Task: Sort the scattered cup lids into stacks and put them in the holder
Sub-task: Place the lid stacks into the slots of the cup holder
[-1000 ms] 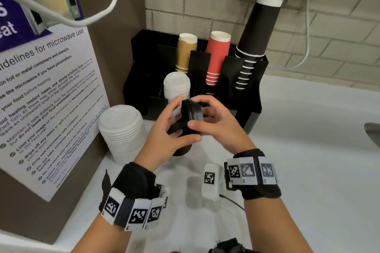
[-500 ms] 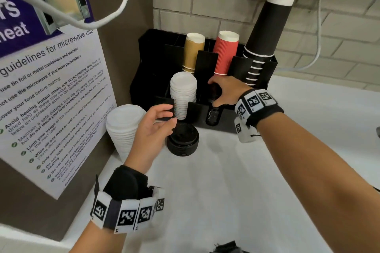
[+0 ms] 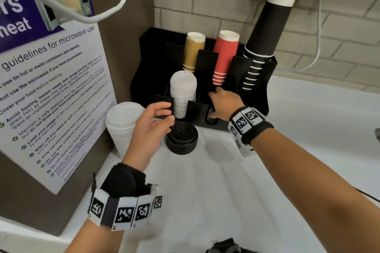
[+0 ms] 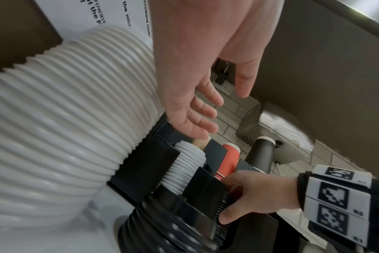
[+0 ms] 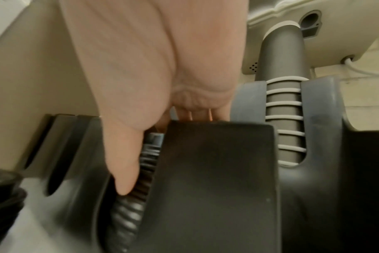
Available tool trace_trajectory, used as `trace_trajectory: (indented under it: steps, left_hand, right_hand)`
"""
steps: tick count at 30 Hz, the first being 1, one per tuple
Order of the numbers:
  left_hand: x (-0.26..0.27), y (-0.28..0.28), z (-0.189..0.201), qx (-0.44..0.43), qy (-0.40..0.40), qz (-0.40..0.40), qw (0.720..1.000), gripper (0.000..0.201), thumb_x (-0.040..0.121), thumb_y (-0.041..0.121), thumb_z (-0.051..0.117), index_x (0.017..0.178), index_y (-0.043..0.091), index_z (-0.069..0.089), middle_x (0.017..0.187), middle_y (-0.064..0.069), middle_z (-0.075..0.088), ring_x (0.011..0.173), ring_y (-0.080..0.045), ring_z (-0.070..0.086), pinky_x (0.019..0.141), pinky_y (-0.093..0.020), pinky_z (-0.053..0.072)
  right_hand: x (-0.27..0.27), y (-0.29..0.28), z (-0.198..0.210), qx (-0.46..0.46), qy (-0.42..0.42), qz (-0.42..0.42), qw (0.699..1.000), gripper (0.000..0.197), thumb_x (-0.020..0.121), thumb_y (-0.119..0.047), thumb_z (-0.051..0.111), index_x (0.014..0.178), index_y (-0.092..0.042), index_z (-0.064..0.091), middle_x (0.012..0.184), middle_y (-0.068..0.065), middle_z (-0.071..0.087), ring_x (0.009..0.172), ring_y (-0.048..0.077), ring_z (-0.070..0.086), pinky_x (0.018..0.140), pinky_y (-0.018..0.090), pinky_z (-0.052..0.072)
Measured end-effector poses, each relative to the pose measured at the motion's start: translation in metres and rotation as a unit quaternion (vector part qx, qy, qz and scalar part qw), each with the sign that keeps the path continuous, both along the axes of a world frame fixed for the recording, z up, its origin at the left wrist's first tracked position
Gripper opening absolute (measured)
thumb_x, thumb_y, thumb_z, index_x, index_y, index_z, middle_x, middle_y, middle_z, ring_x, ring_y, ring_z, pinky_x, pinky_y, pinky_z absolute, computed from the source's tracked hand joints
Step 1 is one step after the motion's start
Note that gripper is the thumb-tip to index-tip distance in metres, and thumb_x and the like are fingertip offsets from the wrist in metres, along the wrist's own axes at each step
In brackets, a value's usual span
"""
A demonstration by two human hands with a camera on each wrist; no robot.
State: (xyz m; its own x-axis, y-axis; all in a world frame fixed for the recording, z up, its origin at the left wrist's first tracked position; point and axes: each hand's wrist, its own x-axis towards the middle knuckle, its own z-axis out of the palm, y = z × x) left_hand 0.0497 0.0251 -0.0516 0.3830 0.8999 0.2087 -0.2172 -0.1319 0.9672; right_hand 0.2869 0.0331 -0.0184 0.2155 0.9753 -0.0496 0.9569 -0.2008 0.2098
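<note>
A black cup-and-lid holder (image 3: 148,72) is seen standing on the white counter (image 3: 226,181) against the brick wall, at about 12 o'clock from the person. In its rear slots three stacks of cups are held: tan cups (image 3: 194,51), red ribbed cups (image 3: 224,57) and tall black cups (image 3: 265,33) toward 1 o'clock. In a front slot a stack of small white lids (image 3: 183,92) is seated.

The right hand (image 3: 224,102) is reached into the front slot just right of the white lids. Its fingers go down behind the slot's front wall, and its thumb (image 5: 123,164) is laid against the ribbed edge of a stack of small black lids (image 5: 128,210) sitting in that slot. Whether the hidden fingers are closed round the stack cannot be told.

The left hand (image 3: 150,129) is held above the counter at about 11 o'clock, with fingers loosely spread and nothing in its grasp; its fingertips are close to the top of a stack of large black lids (image 3: 182,137), which stands on the counter just in front of the holder. A tall stack of large white lids (image 3: 123,125) stands at the left hand's 9 o'clock, beside a microwave guidelines poster (image 3: 51,98) on the side panel.
</note>
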Motion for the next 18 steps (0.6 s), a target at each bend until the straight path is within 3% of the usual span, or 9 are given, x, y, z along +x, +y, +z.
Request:
trace_trajectory:
  steps: [3, 7, 10, 12, 15, 18]
  left_hand:
    - [0.000, -0.001, 0.002, 0.002, -0.003, -0.002, 1.000, 0.028, 0.094, 0.006, 0.059, 0.106, 0.031, 0.062, 0.101, 0.005, 0.061, 0.093, -0.016, 0.064, 0.077, -0.022, 0.054]
    - [0.000, -0.003, 0.005, 0.002, -0.001, -0.004, 1.000, 0.027, 0.094, 0.007, 0.059, 0.106, 0.031, 0.063, 0.101, 0.005, 0.060, 0.094, -0.017, 0.063, 0.080, -0.025, 0.054]
    - [-0.002, -0.002, 0.006, 0.004, -0.005, -0.003, 1.000, 0.027, 0.095, 0.007, 0.059, 0.104, 0.032, 0.064, 0.099, 0.007, 0.062, 0.093, -0.017, 0.064, 0.082, -0.027, 0.054]
    - [-0.004, -0.001, 0.005, 0.004, -0.006, -0.004, 1.000, 0.027, 0.095, 0.008, 0.059, 0.104, 0.033, 0.065, 0.096, 0.010, 0.062, 0.091, -0.015, 0.065, 0.082, -0.027, 0.055]
    - [-0.005, 0.000, 0.003, 0.002, -0.006, -0.006, 1.000, 0.025, 0.095, 0.010, 0.060, 0.103, 0.033, 0.065, 0.094, 0.010, 0.063, 0.092, -0.016, 0.066, 0.081, -0.027, 0.054]
    - [-0.007, -0.001, 0.002, -0.001, -0.006, -0.006, 1.000, 0.025, 0.095, 0.009, 0.059, 0.103, 0.032, 0.065, 0.091, 0.013, 0.064, 0.094, -0.017, 0.066, 0.079, -0.026, 0.053]
  right_hand:
    - [-0.007, -0.005, -0.008, 0.014, -0.047, 0.001, 0.999, 0.053, 0.087, -0.029, 0.065, 0.131, -0.006, 0.048, 0.124, 0.011, 0.050, 0.112, 0.028, 0.053, 0.084, 0.036, 0.045]
    - [-0.010, -0.008, 0.002, -0.006, -0.028, -0.010, 1.000, 0.065, 0.084, -0.031, 0.067, 0.139, -0.009, 0.040, 0.132, 0.011, 0.045, 0.121, 0.029, 0.045, 0.094, 0.038, 0.041]
    - [-0.022, -0.017, 0.014, 0.118, 0.010, 0.023, 0.993, 0.058, 0.085, -0.020, 0.059, 0.140, -0.014, 0.041, 0.132, 0.011, 0.045, 0.121, 0.032, 0.044, 0.093, 0.043, 0.043]
    - [-0.038, -0.022, 0.012, 0.181, 0.115, 0.090, 0.973, 0.048, 0.083, -0.020, 0.058, 0.131, -0.016, 0.051, 0.122, 0.010, 0.051, 0.111, 0.031, 0.051, 0.087, 0.044, 0.048]
    - [-0.062, -0.026, -0.003, 0.037, 0.260, 0.150, 0.953, 0.052, 0.082, -0.035, 0.067, 0.129, -0.023, 0.053, 0.118, 0.006, 0.051, 0.109, 0.026, 0.053, 0.091, 0.043, 0.048]
    - [-0.072, -0.020, -0.023, -0.075, 0.227, 0.137, 0.961, 0.077, 0.075, -0.048, 0.074, 0.141, -0.028, 0.040, 0.129, 0.005, 0.043, 0.117, 0.028, 0.046, 0.096, 0.044, 0.047]
